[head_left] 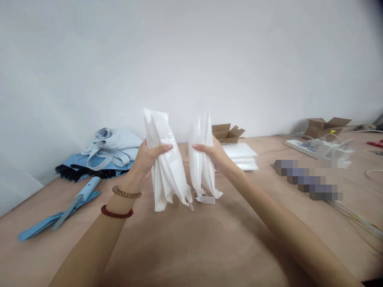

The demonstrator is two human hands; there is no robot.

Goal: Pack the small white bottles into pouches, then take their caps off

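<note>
My left hand (148, 156) is closed around a bunch of white plastic bags (166, 167), held upright above the wooden table (191, 247). Two bead bracelets sit on that wrist. My right hand (216, 155) grips a second bunch of white plastic bags (202, 159), also upright, a little to the right of the first. The two bunches hang side by side with a small gap between them. Their lower ends hang just above the tabletop.
A pile of light blue fabric (104, 155) and a blue folded piece (60, 217) lie at the left. Behind my hands are a stack of white bags (242, 155) and an open cardboard box (227, 133). A power strip with cables (317, 147) and another box (324, 125) lie at the right.
</note>
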